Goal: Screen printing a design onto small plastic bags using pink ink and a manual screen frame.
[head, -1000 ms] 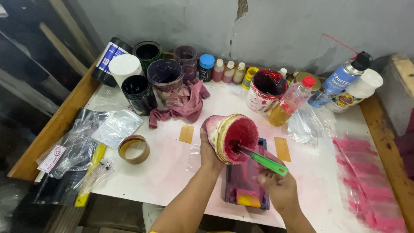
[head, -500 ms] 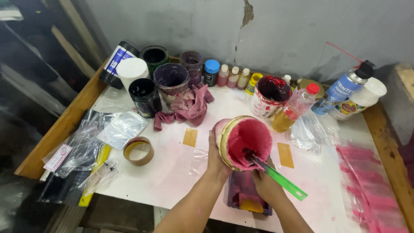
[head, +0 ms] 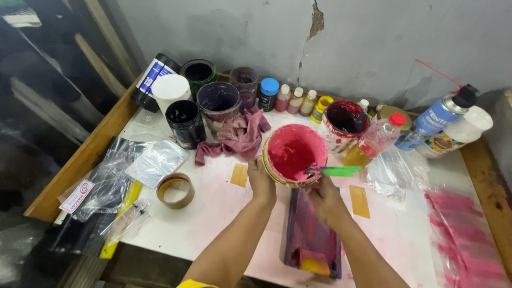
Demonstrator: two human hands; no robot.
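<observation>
The white table (head: 213, 224) with wooden edges is stained pink, and it carries many things. On it, near the person, lies a dark pink-stained frame (head: 312, 234), with its long axis going away from the person toward the wall.

Just above the far end of this frame is the round tub of pink paint (head: 294, 153). It is tipped so that its open mouth faces up and toward the camera, and the pink inside shows fully. The left hand (head: 261, 180) holds the tub at its lower left rim, with fingers wrapped on the outside wall, so the tub sits above and to the right of this hand.

The right hand (head: 326, 198) is closed around the handle of a green spatula (head: 335, 171). The spatula lies almost level, with its long axis left to right. Its left end touches the right rim of the tub, and its green end points to the right. It sits just above the hand.

Behind the tub are a crumpled pink rag (head: 237, 136), dark paint jars (head: 218, 101), small bottles (head: 296, 100) and a spray can (head: 440, 117). A roll of brown tape (head: 175, 190) lies to the left, well apart from the hands.
</observation>
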